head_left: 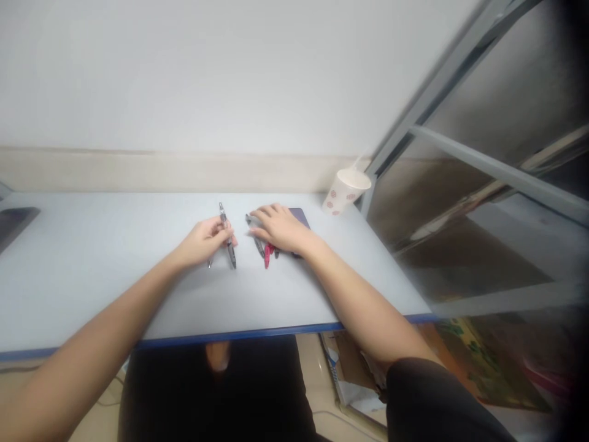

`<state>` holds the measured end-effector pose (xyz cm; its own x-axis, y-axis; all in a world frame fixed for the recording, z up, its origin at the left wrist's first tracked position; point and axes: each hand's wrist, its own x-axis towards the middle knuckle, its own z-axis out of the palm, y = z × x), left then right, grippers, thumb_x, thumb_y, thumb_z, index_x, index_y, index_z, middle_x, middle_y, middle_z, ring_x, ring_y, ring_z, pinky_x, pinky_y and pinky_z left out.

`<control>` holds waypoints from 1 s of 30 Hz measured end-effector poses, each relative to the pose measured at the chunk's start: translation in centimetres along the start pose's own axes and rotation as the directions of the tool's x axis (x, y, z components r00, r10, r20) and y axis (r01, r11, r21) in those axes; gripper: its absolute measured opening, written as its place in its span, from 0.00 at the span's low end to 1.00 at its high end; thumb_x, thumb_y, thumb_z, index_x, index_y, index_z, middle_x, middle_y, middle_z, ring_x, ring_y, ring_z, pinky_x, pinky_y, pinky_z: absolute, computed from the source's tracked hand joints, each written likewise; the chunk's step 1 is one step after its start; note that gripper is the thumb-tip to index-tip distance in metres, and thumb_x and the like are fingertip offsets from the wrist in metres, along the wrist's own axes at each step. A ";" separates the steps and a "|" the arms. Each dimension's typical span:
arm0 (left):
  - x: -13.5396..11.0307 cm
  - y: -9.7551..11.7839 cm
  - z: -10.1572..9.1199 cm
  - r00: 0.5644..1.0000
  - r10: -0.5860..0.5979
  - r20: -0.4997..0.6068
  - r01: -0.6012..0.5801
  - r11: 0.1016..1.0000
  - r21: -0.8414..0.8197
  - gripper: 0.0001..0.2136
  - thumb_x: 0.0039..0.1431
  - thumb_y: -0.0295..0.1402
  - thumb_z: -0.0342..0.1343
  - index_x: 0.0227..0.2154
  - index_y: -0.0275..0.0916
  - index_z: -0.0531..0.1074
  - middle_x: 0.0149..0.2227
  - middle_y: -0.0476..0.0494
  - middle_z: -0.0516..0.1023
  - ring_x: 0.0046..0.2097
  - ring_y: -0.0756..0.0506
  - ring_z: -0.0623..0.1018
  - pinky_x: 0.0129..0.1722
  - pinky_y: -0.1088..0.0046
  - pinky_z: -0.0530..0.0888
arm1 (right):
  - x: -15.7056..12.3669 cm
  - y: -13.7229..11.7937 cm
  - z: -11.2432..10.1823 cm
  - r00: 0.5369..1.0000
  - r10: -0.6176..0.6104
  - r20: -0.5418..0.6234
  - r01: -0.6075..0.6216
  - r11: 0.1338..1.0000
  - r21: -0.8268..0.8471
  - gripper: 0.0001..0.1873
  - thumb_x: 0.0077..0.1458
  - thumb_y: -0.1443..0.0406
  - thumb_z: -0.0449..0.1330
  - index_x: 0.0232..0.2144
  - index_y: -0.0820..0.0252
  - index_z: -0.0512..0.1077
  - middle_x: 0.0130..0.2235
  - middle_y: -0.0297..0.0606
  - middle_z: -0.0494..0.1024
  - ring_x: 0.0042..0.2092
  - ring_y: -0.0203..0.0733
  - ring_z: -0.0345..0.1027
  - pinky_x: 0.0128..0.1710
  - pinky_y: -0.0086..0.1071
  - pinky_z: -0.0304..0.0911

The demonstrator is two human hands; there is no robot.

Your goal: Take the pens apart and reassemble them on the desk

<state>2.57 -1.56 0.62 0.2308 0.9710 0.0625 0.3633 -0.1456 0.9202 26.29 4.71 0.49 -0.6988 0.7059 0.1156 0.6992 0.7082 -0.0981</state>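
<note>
My left hand (pixel 208 238) is closed around a grey-and-black pen (pixel 230 252), pinched between thumb and fingers, its upper end tilted toward the wall. Beneath that hand a thin silver tip (pixel 210 264) shows; the rest of it is hidden. My right hand (pixel 280 227) lies palm down with its fingers stretched out over several pens. Under and beside its fingers I see a red pen (pixel 267 256) and a grey pen (pixel 259 247), partly covered. Behind the right hand lies a dark blue flat item, like a notebook (pixel 300 215), mostly hidden by hand and wrist.
A white paper cup (pixel 346 191) with red marks and a straw stands at the back right of the pale table (pixel 115 245). A dark flat object (pixel 16 222) lies at the far left. A metal-framed glass panel (pixel 460 147) borders the right side.
</note>
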 end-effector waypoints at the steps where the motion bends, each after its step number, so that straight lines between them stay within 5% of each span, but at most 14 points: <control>1: 0.0 0.1 0.0 1.000 0.009 -0.008 -0.009 1.000 0.013 0.10 0.63 0.42 0.57 0.34 0.41 0.72 0.34 0.41 0.85 0.35 0.43 0.79 0.40 0.65 0.75 | -0.1 0.3 -0.1 1.000 0.010 0.012 -0.010 1.000 0.010 0.31 0.72 0.47 0.53 0.64 0.60 0.69 0.64 0.51 0.72 0.61 0.62 0.62 0.63 0.50 0.57; 19: 0.0 -0.1 -0.2 0.999 0.034 -0.020 -0.033 0.999 0.038 0.11 0.60 0.43 0.61 0.33 0.41 0.73 0.35 0.41 0.84 0.40 0.39 0.82 0.45 0.61 0.77 | -0.2 2.2 -0.3 0.976 0.185 0.113 -0.196 0.976 0.090 0.30 0.69 0.50 0.57 0.66 0.60 0.66 0.69 0.54 0.67 0.69 0.64 0.57 0.65 0.53 0.55; 30: 0.0 0.2 -0.3 0.998 0.009 -0.064 -0.018 0.989 -0.145 0.16 0.56 0.43 0.67 0.40 0.41 0.69 0.31 0.47 0.80 0.34 0.45 0.81 0.37 0.67 0.77 | 0.6 1.1 0.8 0.960 0.260 -0.102 -0.264 0.964 -0.027 0.25 0.71 0.52 0.57 0.57 0.66 0.73 0.60 0.58 0.75 0.60 0.64 0.65 0.62 0.50 0.54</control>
<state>2.36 -1.53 0.91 0.1757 0.9798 0.0953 0.2242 -0.1341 0.9653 26.54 5.87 -0.30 -0.4740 0.8606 0.1864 0.8625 0.4964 -0.0986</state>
